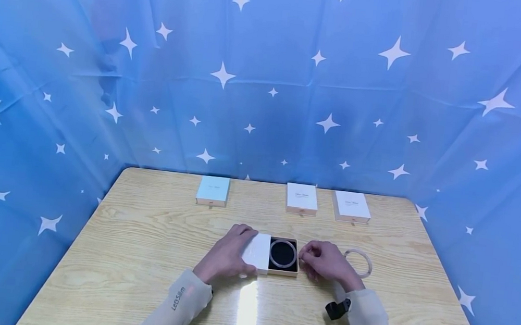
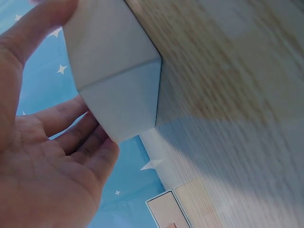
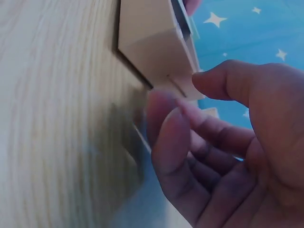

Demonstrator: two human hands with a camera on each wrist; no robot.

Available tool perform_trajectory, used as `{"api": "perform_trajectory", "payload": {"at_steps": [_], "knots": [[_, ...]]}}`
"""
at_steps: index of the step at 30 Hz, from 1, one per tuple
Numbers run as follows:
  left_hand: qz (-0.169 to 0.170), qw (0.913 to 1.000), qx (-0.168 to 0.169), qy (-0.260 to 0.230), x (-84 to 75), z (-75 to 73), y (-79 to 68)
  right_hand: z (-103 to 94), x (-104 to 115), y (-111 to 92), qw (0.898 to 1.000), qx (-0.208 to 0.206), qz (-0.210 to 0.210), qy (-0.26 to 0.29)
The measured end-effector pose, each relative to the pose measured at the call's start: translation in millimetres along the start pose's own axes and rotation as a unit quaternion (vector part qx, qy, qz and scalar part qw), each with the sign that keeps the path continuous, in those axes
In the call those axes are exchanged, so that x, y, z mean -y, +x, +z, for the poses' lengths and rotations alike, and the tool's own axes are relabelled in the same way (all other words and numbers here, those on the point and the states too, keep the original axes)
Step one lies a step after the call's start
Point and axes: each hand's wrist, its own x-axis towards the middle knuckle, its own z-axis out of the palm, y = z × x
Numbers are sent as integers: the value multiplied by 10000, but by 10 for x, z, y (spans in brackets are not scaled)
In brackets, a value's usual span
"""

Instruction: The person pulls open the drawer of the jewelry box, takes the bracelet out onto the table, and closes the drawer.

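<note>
In the head view my left hand holds a white drawer box by its outer sleeve, thumb at the near side and fingers at the far side. Its drawer is slid out to the right, with a pale bangle lying on the black lining inside. My right hand is at the drawer's right end. In the right wrist view its thumb is right at the drawer's end face, and its bent fingers stand apart from the thumb below it. Another pale bangle lies on the table, just beyond the right wrist.
Along the back of the wooden table stand a light blue box and two white boxes, one in the middle and one farther right. A blue star-patterned curtain hangs behind and at both sides.
</note>
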Motion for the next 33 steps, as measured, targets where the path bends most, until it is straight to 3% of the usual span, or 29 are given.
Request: {"api": "perform_trajectory", "payload": {"at_steps": [7,14,19,22,26,33], "knots": [[13,10000,5,88,10,-1,9,-9,180,-28,9905,-812,-628,-918],[-12,10000,9,-5,-5,-2,12,44,342,-69,9800,-780,-1328,-1263],[-11,10000,-1,-36,0,3,14,114,417,-75,9635,-723,-1765,-1878],[-40,10000,17,-30,4,5,14,168,456,-70,9473,-885,-1948,-2384],[-31,10000,21,-21,6,4,10,236,513,-63,9294,-1112,-2121,-2809],[85,10000,-23,-22,3,3,-5,344,604,-53,9214,-1175,-1934,-3161]]}}
